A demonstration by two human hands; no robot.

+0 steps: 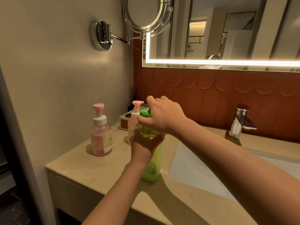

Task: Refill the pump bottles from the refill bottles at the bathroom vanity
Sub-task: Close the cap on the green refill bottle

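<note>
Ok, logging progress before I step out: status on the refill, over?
Left hand grips green bottle, upright on counter. Right hand curled over its green cap. Two pink pump bottles close left, pumps on.

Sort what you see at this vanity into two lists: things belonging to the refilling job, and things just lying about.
Job: green bottle, left hand, right hand, wide pink pump bottle, slim pink pump bottle.
Lying about: tap, swing-arm mirror, small tray.

Green bottle [151, 161] was translucent; cap [145, 113] was brighter green. Left pump bottle [101, 138] and far pump bottle [132, 125] were pink, white-collared. Countertop [81, 168] was beige; wall tiles [227, 95] were rust-brown, scalloped.
</note>
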